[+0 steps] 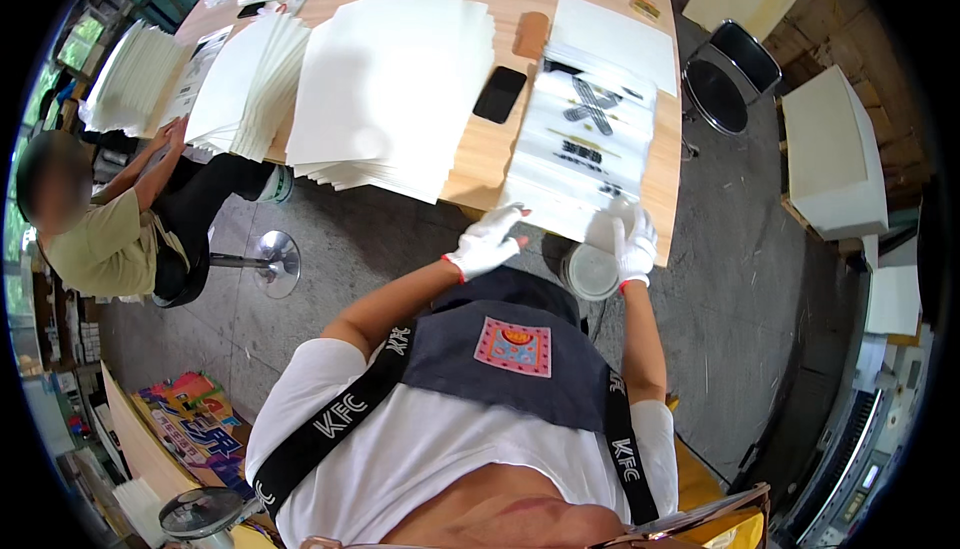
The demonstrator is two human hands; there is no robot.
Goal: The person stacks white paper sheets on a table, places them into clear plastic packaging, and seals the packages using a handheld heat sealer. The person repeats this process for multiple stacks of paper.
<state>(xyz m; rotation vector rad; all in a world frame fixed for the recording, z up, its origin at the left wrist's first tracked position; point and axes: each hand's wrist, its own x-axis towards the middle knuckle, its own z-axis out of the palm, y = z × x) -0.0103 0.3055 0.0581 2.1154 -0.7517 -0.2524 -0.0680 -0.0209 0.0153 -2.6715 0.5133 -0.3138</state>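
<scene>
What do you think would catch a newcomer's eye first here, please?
Probably the stack of white sheets, spread over the middle of the table. Next might be the black smartphone to the stack's right, then the white-gloved left hand and right hand at the table's near edge, the right one by the printed plastic packaging.

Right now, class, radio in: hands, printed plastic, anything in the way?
Left hand by the near edge, contact unclear. Right hand at near right corner. Printed plastic on the table; black phone left of it, not on top.
</scene>
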